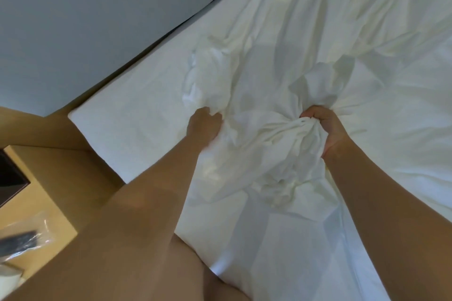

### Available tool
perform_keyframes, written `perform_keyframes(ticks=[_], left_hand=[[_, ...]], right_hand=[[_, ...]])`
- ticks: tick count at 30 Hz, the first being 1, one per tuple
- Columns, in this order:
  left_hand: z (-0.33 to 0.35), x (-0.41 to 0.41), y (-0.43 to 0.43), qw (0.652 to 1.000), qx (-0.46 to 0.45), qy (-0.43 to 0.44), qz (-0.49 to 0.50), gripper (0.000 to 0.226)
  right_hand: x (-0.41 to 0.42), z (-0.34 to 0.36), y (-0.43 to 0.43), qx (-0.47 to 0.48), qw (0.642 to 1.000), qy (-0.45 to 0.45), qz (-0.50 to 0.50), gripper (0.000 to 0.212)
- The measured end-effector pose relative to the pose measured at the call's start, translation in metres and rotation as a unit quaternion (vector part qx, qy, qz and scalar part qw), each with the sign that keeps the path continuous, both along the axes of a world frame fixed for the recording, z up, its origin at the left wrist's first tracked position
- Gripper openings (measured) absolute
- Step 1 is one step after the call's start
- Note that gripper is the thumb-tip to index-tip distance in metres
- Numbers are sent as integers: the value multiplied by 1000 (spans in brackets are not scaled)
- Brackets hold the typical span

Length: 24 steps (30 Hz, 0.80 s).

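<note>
**First onlooker:** Closest to us are the arms. The left arm (137, 215) comes up from the near left corner and the right arm (381, 203) from the near right, both stretched out over the bed.

**Second onlooker:** And the hands?

**First onlooker:** The left hand (204, 127) has its fingers dug into a fold of the white sheet (264, 95). They're curled round it as far as I can see, with the fingertips buried in the cloth. The right hand (325, 129) is a tight fist round a gathered bunch of the same sheet, and creases fan out from it.

**Second onlooker:** Where does the sheet lie?

**First onlooker:** In the middle of the bed, heaped and rumpled between and beyond the two hands, running off to the far right. On the left the mattress (127, 134) shows smooth and uncovered, right down to its near left corner.

**Second onlooker:** So how far along would you say?

**First onlooker:** Early, I'd judge. The sheet is taken hold of, and that much is done. But it's bunched, not spread. No edge is squared to the mattress and nothing is tucked. Pulling it flat and laying it over the left side is all left to do.

**Second onlooker:** Anything else around?

**First onlooker:** A wooden bedside table (46, 168) at the near left, with a clear plastic bag (31, 234) on it holding something dark. There's also a grey padded wall (85, 19) along the far left of the bed.
</note>
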<state>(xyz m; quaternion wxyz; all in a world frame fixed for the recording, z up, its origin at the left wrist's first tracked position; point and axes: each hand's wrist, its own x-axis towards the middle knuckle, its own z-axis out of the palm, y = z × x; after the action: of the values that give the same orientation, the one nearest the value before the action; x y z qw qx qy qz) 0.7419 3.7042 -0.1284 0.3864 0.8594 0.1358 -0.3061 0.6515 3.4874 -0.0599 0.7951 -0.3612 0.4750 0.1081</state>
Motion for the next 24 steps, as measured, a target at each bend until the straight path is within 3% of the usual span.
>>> perform_keyframes(ticks=[3,5,6,9,11,14,17,20,22,24], left_hand=[[21,-48,30,974,-133,-86,164,20],[23,-86,70,962,-104,-69,244,15],[16,-106,91,971,-43,-23,235,16],[3,-145,132,977,134,162,39,25],[6,-144,126,977,166,136,-10,27],[16,-117,94,975,221,8,-32,62],[18,-74,50,972,203,-78,-93,73],[8,-34,13,974,156,-82,-144,77],[-3,-16,-1,974,158,-39,-155,78],[-14,-7,-3,978,161,-3,-132,60]], right_hand=[[-4,-2,-1,1,1000,12,-4,46],[-4,-2,-1,-6,1000,8,3,36],[-5,-2,-1,-10,1000,7,6,33],[-8,-7,2,-25,1000,3,-12,38],[-11,-7,1,-20,999,18,-17,45],[-14,-9,-1,-21,1000,16,-4,50],[-11,-5,-3,-19,1000,15,3,55],[-13,-4,-4,-9,1000,19,14,57],[-13,-3,-5,-8,999,25,25,57],[-12,-3,-5,-8,999,24,26,55]])
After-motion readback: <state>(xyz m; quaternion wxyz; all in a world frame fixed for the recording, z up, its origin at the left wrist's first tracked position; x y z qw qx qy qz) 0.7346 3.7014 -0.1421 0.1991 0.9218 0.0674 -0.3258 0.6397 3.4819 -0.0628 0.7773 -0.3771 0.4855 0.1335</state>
